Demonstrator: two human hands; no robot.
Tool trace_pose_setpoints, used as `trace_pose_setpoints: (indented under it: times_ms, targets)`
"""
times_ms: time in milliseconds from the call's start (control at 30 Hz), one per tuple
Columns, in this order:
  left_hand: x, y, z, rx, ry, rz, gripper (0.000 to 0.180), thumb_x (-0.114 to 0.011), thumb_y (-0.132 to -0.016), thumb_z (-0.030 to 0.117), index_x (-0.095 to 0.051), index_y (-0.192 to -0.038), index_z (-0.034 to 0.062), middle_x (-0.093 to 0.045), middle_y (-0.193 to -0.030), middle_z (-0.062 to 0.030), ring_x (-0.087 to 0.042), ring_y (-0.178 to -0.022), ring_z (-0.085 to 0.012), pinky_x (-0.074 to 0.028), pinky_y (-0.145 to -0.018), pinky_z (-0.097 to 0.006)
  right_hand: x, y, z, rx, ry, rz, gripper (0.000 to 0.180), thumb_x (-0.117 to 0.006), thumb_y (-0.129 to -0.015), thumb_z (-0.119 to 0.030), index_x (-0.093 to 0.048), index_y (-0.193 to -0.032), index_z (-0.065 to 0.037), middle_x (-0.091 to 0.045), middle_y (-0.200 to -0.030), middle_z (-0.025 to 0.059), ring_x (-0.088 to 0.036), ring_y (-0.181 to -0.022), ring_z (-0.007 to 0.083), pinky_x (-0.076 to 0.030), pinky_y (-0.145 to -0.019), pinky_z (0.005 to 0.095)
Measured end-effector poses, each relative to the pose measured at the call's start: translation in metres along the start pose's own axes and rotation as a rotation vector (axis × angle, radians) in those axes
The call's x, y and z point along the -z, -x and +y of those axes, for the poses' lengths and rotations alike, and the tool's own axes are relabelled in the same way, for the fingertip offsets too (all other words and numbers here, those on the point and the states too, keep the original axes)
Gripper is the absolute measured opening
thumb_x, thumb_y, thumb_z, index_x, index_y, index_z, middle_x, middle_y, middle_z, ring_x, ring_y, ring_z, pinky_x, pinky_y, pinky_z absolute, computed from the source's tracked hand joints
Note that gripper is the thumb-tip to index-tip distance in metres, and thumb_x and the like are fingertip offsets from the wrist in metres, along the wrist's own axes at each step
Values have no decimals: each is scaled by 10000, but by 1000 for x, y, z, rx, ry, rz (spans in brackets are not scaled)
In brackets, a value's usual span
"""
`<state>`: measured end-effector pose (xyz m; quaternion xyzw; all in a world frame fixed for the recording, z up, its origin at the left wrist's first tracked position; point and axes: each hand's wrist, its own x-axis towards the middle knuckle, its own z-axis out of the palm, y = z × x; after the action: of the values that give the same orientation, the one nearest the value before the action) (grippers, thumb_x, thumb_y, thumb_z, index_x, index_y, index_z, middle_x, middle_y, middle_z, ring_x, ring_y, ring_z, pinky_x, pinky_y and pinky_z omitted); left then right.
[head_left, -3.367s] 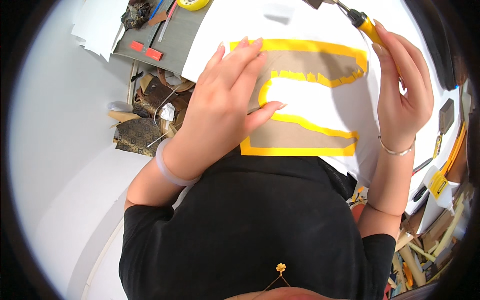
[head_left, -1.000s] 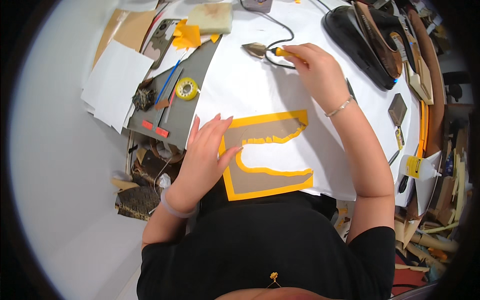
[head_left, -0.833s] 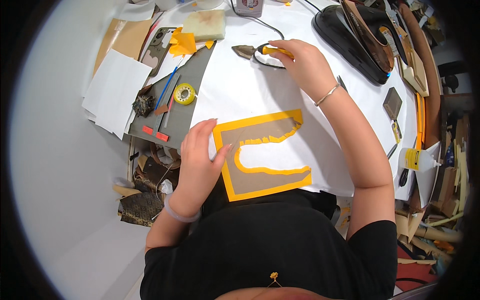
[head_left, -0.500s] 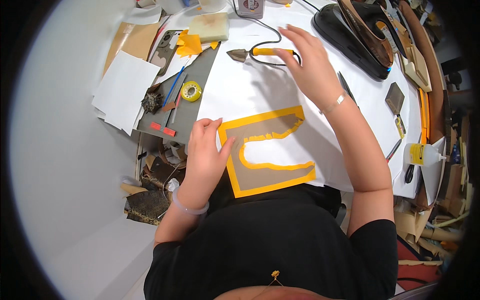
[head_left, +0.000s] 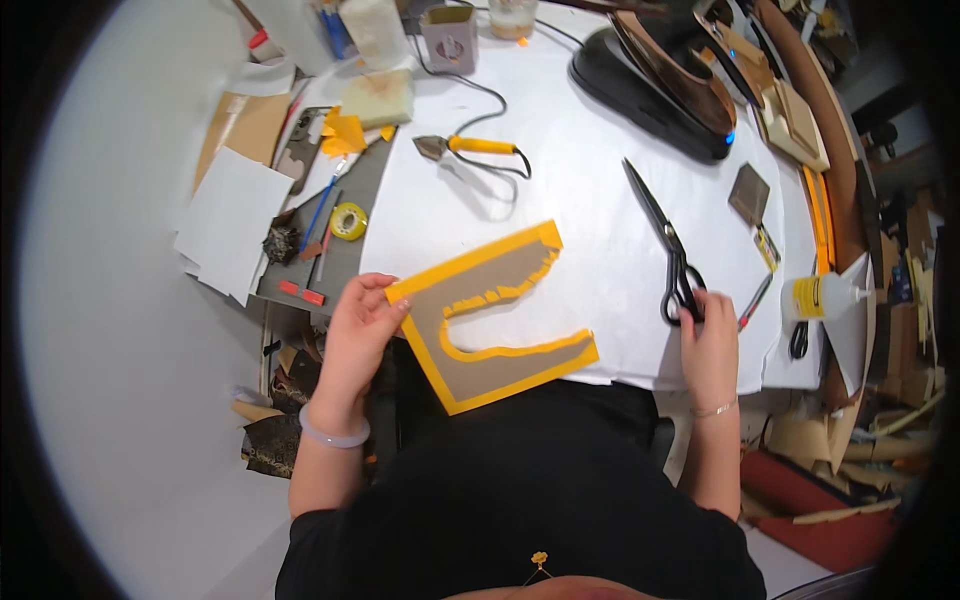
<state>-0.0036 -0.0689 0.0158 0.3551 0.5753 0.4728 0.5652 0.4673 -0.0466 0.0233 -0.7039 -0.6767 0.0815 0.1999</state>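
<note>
My left hand (head_left: 362,325) pinches the upper left corner of a U-shaped, grey-brown panel (head_left: 427,298) edged in yellow. Small cuts notch the yellow strip along the upper side of its inner curve. The panel lies tilted over the table's front edge. At the right, my right hand (head_left: 712,345) has its thumb and fingers closed at the handle loops of black scissors (head_left: 668,232). Their blades point away from me on the white table covering. Beyond the panel lies a corded hand iron (head_left: 480,146) with a yellow handle and a pointed metal tip.
A large black iron (head_left: 650,95) rests at the far right. A yellow tape roll (head_left: 348,221) and rulers lie on a grey mat (head_left: 375,190) at left. A glue bottle (head_left: 822,297), a utility knife (head_left: 757,300) and a flat block tool (head_left: 749,192) lie right.
My right hand has come down from beside the corded iron to the scissors, which now show fully. The panel, still in my left hand, has turned slightly. The view has shifted.
</note>
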Motion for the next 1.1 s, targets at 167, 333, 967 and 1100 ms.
trace_pose_setpoints:
  times_ms: [167,333,967,1100]
  targets:
    - [-22,10,-13,168,245,-42,355,-677,-1153,105,-677,-1488,-14,-807,-1303,-104,-776,-1141,-140,-636,-956,-283,1,-5,-3,61,27,34,422,-897,-904,-95,-720,-1270,21,-703,-1079,168,-716,-981,384,-578,-889,469]
    - [-40,25,-26,142,212,-95,346,-658,-1185,208,-715,-1427,-32,-814,-1244,-92,-769,-1103,-133,-614,-970,-285,-1,-41,-4,-47,-9,-143,265,-800,-998,-97,-722,-1220,24,-747,-1002,137,-734,-886,309,-595,-807,422]
    - [-58,49,76,-542,324,177,309,-700,-1169,202,-778,-1284,-73,-821,-1078,-35,-701,-942,-25,-572,-814,-210,46,52,-56,67,-1118,-834,677,-1093,-748,-165,-641,-1219,15,-752,-933,63,-720,-799,125,-548,-695,252]
    - [-58,51,85,-480,299,96,334,-682,-1177,230,-760,-1335,-54,-809,-1162,-47,-720,-1011,-58,-573,-872,-228,44,49,-56,156,-1051,-877,667,-1104,-726,-172,-656,-1184,13,-764,-936,72,-743,-805,133,-557,-684,251]
